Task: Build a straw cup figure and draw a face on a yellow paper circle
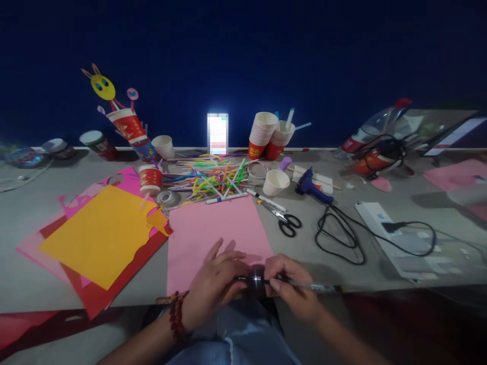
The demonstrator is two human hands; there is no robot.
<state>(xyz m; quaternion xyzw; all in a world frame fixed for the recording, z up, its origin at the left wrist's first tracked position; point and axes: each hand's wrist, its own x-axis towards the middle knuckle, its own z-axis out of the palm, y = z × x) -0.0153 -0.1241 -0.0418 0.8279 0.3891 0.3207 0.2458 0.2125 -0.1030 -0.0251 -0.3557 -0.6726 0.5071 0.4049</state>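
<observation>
A sheet of pink paper (216, 228) lies flat before me at the table's front edge. Over its lower edge, my left hand (216, 279) has its thumb and a finger closed around the dark left end of a pen (255, 279). My right hand (291, 286) grips the same pen farther right, its barrel reaching out past the hand. Whether the pen's cap is on or off cannot be made out. Black-handled scissors (287, 223) lie to the right of the paper. Two white markers, one of them a marker (266, 199) by the scissors, rest along its far edge.
Coloured straw-like strips (213, 177) are piled behind the paper. Yellow paper (99, 233) tops a stack on the left. Stacked paper cups (262, 132), a lit phone (217, 133) and a cup figure (129, 126) stand at the back. A blue glue gun (312, 187) and power strip (391, 238) lie right.
</observation>
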